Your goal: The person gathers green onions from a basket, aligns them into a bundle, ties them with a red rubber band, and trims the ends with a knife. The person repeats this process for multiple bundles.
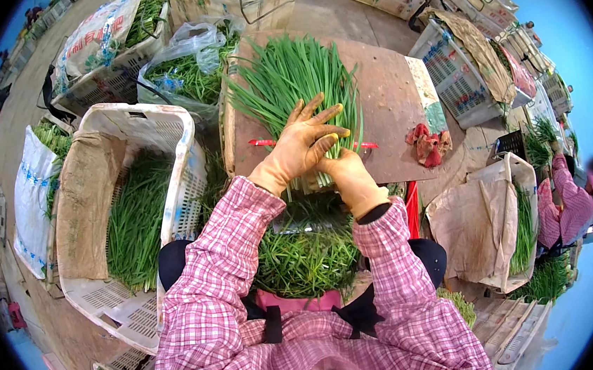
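Note:
A bundle of long green leafy stalks, like Chinese chives point(300, 73), lies on a brown board point(383, 93), leaf ends pointing away from me. My left hand point(306, 139), in a stained rubber glove, rests over the stalks with its fingers spread. My right hand point(346, 175), gloved too, is closed around the pale stem ends near the board's front edge. A red strip point(366, 145) passes crosswise under the bundle, showing at both sides. Loose green leaves point(305, 258) fill a pink container point(298, 300) at my lap.
On my left stands a white plastic crate point(180, 216) holding green stalks. A red cloth point(428, 144) lies at the board's right; red strips point(413, 209) hang below. Another crate point(522, 165) stands at right, near a person in a checked top point(573, 203). Bagged greens point(181, 79) sit behind left.

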### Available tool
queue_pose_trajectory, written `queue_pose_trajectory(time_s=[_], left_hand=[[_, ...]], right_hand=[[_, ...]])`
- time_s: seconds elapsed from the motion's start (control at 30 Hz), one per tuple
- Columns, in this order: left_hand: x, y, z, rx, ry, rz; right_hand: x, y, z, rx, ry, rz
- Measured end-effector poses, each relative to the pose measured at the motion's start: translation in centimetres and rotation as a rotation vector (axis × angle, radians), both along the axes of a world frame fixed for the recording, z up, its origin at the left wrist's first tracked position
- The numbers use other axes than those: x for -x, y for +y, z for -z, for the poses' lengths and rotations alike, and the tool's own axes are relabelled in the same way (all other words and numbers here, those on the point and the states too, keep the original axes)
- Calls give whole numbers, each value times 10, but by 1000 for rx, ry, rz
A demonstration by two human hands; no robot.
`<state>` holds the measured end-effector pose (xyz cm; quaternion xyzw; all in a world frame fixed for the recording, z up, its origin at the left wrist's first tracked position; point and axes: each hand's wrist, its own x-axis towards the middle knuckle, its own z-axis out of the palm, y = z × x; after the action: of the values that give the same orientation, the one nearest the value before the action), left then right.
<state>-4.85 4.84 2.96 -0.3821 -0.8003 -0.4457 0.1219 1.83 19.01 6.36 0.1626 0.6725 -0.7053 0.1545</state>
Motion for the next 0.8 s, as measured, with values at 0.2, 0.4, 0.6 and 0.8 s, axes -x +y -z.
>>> queue_pose_trajectory(time_s=[0.2, 0.4, 0.6, 0.8], left_hand=[[3, 1, 14, 92, 15, 25], [4, 3, 13, 98, 18, 19], [8, 4, 8, 157, 65, 3], [0, -24, -6, -202, -37, -193]], right_hand=[[-35, 20, -36, -545, -102, -185], [-48, 58, -11, -848, 427, 63], [-59, 17, 10, -795, 603, -461], [-68, 41, -23, -239, 188, -356]])
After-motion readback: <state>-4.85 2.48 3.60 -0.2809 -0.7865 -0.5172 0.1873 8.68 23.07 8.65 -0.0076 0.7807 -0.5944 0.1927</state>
